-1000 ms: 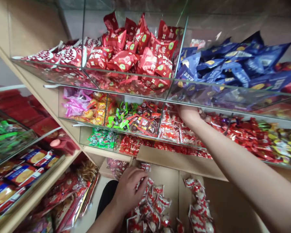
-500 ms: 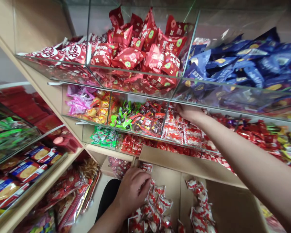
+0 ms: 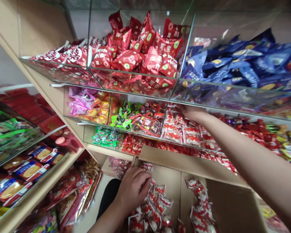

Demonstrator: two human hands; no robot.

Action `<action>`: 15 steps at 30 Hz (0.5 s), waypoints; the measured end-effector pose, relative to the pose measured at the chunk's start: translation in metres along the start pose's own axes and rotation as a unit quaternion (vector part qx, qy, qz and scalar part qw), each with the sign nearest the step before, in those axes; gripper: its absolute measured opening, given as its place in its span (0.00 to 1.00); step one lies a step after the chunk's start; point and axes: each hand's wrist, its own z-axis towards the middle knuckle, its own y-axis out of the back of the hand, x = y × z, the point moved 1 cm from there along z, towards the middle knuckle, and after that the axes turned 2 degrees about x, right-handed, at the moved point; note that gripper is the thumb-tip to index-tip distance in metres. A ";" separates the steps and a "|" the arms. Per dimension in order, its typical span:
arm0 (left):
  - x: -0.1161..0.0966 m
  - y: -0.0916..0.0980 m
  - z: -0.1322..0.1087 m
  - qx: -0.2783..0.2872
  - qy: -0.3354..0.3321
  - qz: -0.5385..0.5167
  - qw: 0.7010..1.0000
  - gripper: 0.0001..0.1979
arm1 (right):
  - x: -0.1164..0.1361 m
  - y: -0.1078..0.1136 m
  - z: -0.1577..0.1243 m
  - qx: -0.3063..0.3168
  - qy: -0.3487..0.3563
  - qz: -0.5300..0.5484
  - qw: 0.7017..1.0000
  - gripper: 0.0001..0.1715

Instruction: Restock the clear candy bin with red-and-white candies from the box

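Many blue packets (image 3: 232, 66): glossy, behind glass (image 3: 208, 92)
Right hand (image 3: 192, 114): over candies (image 3: 172, 132), grip unclear
Left hand (image 3: 135, 184): curled, hold unclear
Cardboard flap (image 3: 179, 159): between hands

My right hand (image 3: 193, 113) is in the middle tier (image 3: 133, 132) among wrapped sweets (image 3: 171, 133), below stacked packets (image 3: 128, 60). Lower and left, my left hand (image 3: 134, 184) is at the left side of an open box (image 3: 181, 159) containing more sweets (image 3: 161, 204). Farther left, a side shelf (image 3: 41, 191) holds packs (image 3: 28, 170).

Red-and-white wrapped candies (image 3: 160, 204) (glossy and jumbled) lie in an open cardboard box (image 3: 179, 159) and a shelf compartment (image 3: 164, 121).
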 end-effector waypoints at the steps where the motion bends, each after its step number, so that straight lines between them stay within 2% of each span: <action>1: 0.000 0.000 0.000 -0.001 -0.002 0.003 1.000 0.06 | 0.000 0.000 0.001 0.000 -0.006 0.001 1.000 0.24; 7: 0.000 0.001 0.001 0.001 -0.005 0.031 1.000 0.05 | 0.004 0.004 0.012 0.008 0.014 0.027 0.999 0.21; 10: 0.000 0.000 0.001 0.007 -0.010 0.048 0.999 0.06 | 0.006 0.011 0.006 -0.006 0.013 0.040 0.999 0.21; 13: -0.001 0.000 -0.001 0.016 -0.012 0.065 0.998 0.06 | 0.009 0.024 -0.029 -0.030 0.043 0.061 0.997 0.21; 15: -0.001 0.000 -0.002 0.029 -0.011 0.079 0.996 0.07 | 0.014 0.030 -0.074 -0.061 0.110 0.098 0.987 0.21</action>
